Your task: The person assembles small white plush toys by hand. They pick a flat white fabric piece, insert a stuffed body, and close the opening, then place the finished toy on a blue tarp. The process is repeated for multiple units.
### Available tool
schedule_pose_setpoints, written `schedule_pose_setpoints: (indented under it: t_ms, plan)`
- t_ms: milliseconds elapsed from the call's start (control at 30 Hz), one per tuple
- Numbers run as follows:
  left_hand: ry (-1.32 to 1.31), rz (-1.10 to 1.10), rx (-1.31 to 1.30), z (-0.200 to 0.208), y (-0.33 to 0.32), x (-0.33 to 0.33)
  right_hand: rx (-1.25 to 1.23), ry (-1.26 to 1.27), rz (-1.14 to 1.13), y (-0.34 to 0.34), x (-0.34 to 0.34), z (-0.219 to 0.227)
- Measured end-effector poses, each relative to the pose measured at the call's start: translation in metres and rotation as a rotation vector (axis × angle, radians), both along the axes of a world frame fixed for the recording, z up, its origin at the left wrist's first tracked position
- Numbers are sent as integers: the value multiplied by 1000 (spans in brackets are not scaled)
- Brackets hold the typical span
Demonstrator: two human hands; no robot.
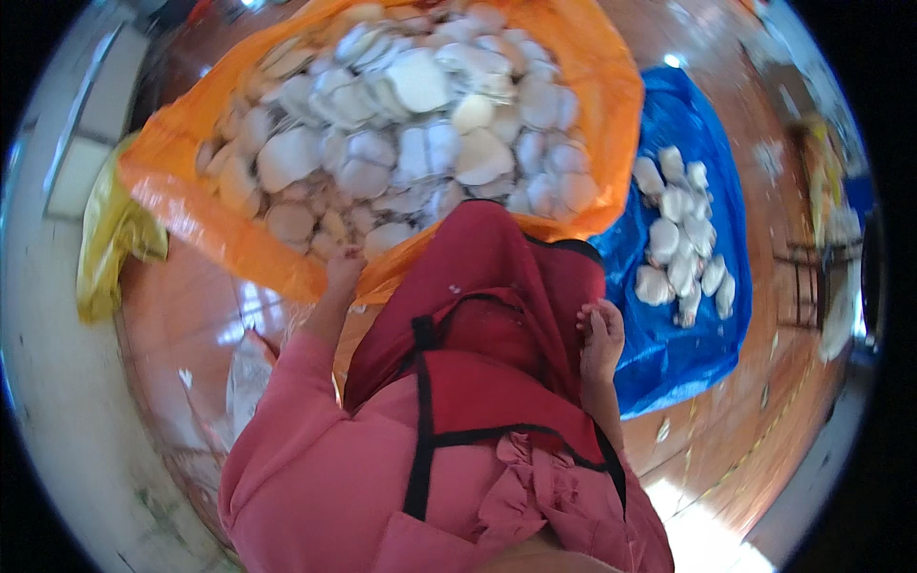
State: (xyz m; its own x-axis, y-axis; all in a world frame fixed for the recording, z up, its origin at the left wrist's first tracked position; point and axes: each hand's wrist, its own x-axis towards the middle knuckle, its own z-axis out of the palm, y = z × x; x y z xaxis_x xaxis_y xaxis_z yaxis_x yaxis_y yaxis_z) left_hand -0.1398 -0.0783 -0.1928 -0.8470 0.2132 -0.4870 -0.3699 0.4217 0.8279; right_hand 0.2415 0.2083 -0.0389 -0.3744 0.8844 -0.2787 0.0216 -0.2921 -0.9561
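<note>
In front of me an orange plastic sheet (611, 57) holds a large heap of flat, rounded, whitish pieces (420, 81), many in stacks. My left hand (346, 269) is at the sheet's near edge, beside the lowest pieces, with its fingers drawn together; what they hold, if anything, is too small to make out. Next to my right knee, my right hand (602, 336) hangs with its fingers loosely bent and slightly apart, and nothing shows in them. It is nearest to a blue plastic sheet (659, 368), on which a smaller group of white, rounded pieces (680, 239) lies.
A yellow plastic bag (110, 239) lies against the pale wall at the left. A clear plastic bag (250, 377) is on the tiled floor (191, 325) by my left arm. Toward the right stands a small metal-framed stool or rack (807, 277).
</note>
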Motion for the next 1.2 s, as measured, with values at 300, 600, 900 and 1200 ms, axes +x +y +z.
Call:
schedule_pose_setpoints:
  t_ms: [300, 600, 900, 1200]
  plan:
    - [-44, 184, -333, -63, -41, -5, 275, -336, 123, -6, -21, -3]
    - [-178, -35, -708, -67, -45, 11, 391, -436, 125, -4, -31, -17]
    - [204, -652, -910, -66, 11, -18, 496, -508, 117, -4, -35, -24]
    - [22, -389, -699, -32, 38, -21, 482, -496, 107, 0, -30, -31]
